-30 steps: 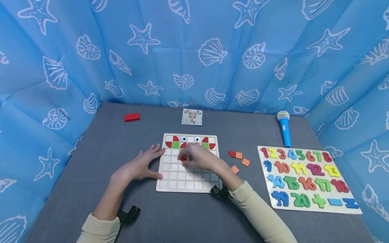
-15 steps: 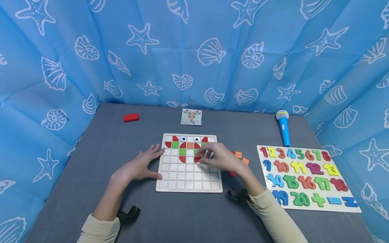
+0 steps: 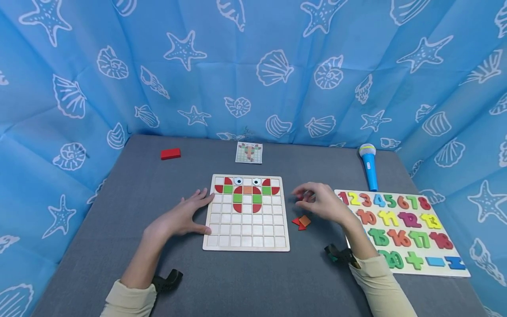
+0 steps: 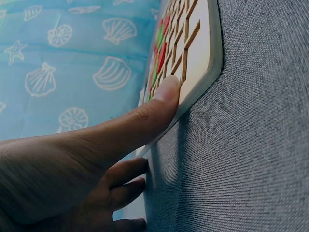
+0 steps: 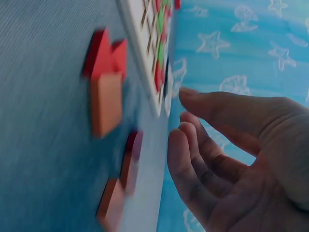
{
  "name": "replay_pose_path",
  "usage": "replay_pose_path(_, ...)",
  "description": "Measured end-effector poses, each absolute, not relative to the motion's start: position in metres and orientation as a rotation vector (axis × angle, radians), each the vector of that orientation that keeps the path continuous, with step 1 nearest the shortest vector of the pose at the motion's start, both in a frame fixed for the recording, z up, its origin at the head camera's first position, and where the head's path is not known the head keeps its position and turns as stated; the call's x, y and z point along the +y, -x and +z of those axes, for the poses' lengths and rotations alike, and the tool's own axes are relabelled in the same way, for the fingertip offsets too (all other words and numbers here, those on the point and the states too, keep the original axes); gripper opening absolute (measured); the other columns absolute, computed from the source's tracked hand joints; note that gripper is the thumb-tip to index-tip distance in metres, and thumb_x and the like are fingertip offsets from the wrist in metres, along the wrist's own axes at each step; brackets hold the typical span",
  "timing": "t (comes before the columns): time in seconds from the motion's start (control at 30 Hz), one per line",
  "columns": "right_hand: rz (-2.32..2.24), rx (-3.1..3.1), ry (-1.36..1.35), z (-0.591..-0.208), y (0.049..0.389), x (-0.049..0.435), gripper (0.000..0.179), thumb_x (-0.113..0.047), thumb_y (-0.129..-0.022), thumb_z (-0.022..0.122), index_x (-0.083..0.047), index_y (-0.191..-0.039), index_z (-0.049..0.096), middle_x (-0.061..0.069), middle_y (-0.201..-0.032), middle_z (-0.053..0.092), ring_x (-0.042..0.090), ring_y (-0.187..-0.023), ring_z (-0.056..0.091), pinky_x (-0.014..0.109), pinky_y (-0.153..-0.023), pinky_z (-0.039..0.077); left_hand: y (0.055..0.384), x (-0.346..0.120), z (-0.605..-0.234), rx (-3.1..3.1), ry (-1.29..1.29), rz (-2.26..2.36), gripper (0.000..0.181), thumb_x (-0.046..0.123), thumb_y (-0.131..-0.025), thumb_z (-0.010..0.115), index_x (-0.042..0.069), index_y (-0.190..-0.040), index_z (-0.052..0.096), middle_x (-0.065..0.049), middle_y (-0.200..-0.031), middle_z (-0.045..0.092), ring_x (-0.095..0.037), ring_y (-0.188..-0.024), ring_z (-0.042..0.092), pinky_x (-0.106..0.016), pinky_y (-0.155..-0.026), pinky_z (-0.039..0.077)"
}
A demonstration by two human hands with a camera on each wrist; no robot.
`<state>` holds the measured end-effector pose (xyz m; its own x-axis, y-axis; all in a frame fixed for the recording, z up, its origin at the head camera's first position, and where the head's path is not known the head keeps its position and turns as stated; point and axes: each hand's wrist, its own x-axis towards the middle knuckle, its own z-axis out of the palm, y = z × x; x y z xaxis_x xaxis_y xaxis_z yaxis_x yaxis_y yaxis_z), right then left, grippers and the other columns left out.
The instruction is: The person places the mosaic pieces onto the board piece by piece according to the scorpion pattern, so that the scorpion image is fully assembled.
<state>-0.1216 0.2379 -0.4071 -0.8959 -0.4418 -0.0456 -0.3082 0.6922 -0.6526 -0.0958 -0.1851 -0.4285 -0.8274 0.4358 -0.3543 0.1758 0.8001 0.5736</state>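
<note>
My left hand (image 3: 186, 215) rests at the left edge of the white grid board (image 3: 245, 242), its thumb on the rim in the left wrist view. On the board lie red quarter-round tiles (image 3: 256, 208), green square tiles (image 3: 237, 199), an orange square tile (image 3: 247, 189) and two eye tiles (image 3: 238, 181). To the board's right, my right hand (image 3: 321, 201) hovers over loose tiles, fingers bent and nothing between thumb and fingertips. In the right wrist view, red tiles (image 5: 99, 53) and an orange tile (image 5: 107, 104) lie together; more orange tiles (image 5: 112, 203) lie beside them.
Behind the board lies a picture card (image 3: 249, 152). A red block (image 3: 170, 153) is at the back left. A blue toy microphone (image 3: 370, 169) and a number puzzle board (image 3: 348, 259) occupy the right side. A blue shell-print curtain (image 3: 222, 70) encloses the table.
My right hand has moved from the left red tiles to the right ones, then off the board to the loose tiles. The left hand stays in place.
</note>
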Motion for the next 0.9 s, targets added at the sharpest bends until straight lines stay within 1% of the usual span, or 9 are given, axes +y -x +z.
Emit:
replay_pose_path(0.13,-0.934,2.735,0.533,-0.411,0.124,0.252,0.030,-0.003,-0.095,0.081,-0.002,-0.124,0.077,0.016,-0.114,0.079,0.019,-0.093,0.069,0.022,-0.072,0.054,0.096,-0.185,-0.428,2.505,-0.449,0.737,0.109,0.038,-0.087,0.092,0.011,-0.172,0.030,-0.025,-0.181,0.017,-0.049,-0.170,0.009,-0.078,-0.132,0.011)
replay_pose_path(0.3,-0.847,2.751,0.478,-0.416,0.127,0.262,0.032,-0.005,-0.094,0.082,0.001,-0.125,0.076,0.016,-0.114,0.077,0.019,-0.091,0.065,0.022,-0.071,0.051,0.096,-0.185,-0.428,2.507,-0.445,0.732,0.109,0.039,-0.087,0.092,0.011,-0.172,0.030,-0.025,-0.181,0.017,-0.048,-0.170,0.009,-0.078,-0.131,0.011)
replay_pose_path(0.53,-0.760,2.751,0.386,-0.421,0.132,0.269,0.026,-0.011,-0.094,0.082,0.001,-0.117,0.078,0.010,-0.095,0.070,0.016,-0.080,0.058,0.022,-0.062,0.044,0.095,-0.184,-0.428,2.509,-0.438,0.730,0.109,0.038,-0.087,0.093,0.012,-0.172,0.030,-0.024,-0.181,0.017,-0.048,-0.170,0.009,-0.077,-0.132,0.011)
replay_pose_path(0.67,-0.777,2.739,0.387,-0.421,0.133,0.270,0.022,-0.010,-0.093,0.083,-0.002,-0.112,0.075,0.009,-0.093,0.070,0.017,-0.081,0.059,0.022,-0.063,0.046,0.095,-0.185,-0.428,2.513,-0.438,0.728,0.109,0.038,-0.087,0.093,0.012,-0.172,0.030,-0.024,-0.181,0.017,-0.048,-0.170,0.010,-0.077,-0.132,0.011)
replay_pose_path(0.77,-0.807,2.743,0.384,-0.418,0.133,0.270,0.018,-0.009,-0.095,0.082,-0.003,-0.109,0.073,0.009,-0.094,0.072,0.017,-0.083,0.062,0.022,-0.065,0.050,0.094,-0.185,-0.428,2.515,-0.438,0.731,0.109,0.039,-0.087,0.093,0.012,-0.172,0.031,-0.024,-0.181,0.018,-0.048,-0.170,0.011,-0.077,-0.132,0.012)
replay_pose_path(0.9,-0.879,2.786,0.386,-0.414,0.130,0.267,0.017,-0.008,-0.101,0.076,-0.001,-0.117,0.073,0.013,-0.100,0.076,0.019,-0.087,0.069,0.021,-0.070,0.055,0.094,-0.185,-0.428,2.516,-0.443,0.732,0.109,0.039,-0.086,0.093,0.011,-0.172,0.031,-0.025,-0.181,0.018,-0.049,-0.170,0.011,-0.077,-0.132,0.012)
